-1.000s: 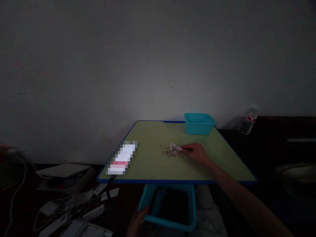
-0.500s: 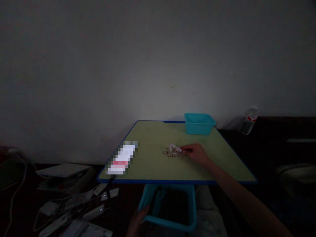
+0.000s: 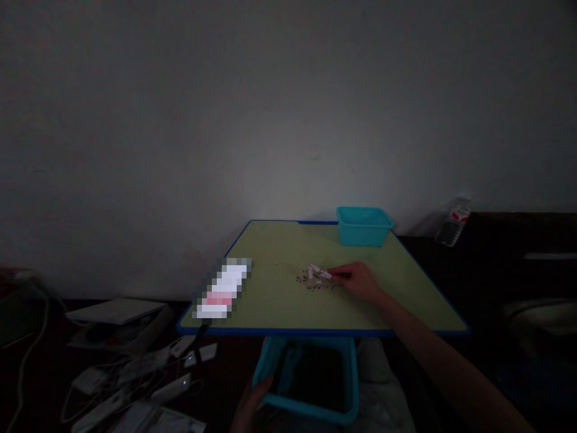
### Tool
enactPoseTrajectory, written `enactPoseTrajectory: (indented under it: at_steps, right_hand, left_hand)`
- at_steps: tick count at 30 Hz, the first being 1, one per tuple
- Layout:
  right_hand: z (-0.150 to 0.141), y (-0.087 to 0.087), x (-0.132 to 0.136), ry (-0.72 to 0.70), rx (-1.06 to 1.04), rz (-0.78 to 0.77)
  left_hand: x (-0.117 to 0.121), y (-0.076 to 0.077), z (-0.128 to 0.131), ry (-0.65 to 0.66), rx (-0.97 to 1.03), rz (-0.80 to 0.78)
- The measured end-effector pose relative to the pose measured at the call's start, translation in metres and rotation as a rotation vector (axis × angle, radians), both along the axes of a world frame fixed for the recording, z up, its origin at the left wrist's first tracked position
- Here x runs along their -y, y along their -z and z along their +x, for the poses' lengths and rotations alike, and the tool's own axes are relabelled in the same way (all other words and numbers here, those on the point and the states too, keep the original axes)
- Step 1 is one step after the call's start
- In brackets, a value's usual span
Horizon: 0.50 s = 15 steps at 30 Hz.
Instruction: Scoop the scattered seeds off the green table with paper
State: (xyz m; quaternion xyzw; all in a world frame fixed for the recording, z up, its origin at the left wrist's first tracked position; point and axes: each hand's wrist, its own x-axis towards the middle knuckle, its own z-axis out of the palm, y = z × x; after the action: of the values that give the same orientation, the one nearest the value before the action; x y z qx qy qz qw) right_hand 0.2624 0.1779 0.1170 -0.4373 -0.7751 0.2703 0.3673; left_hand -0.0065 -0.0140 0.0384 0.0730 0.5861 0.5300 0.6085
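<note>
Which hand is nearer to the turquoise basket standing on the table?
Right. The right hand is in front of that basket, over the table; the left hand is farther, holding another basket below the table's near edge.

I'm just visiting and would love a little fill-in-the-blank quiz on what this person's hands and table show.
1. The hand at the side of the near bin is the person's ____ one.
2. The right hand has its fingertips at pale pieces, around which small bits are scattered that look ____ rather than light.
3. The tabletop is edged in the colour ____.
4. The far bin stands at the tabletop's far ____ corner.

Missing words: left; dark; blue; right.
</note>
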Motion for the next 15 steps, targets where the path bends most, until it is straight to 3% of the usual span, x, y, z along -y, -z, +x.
enactPoseTrajectory:
  at_steps: [15]
  right_hand:
    - [0.0, -0.0027, 0.0017, -0.006, 0.011, -0.028]
  left_hand:
    - [0.0003, -0.0016, 0.0016, 0.025, -0.051, 0.047]
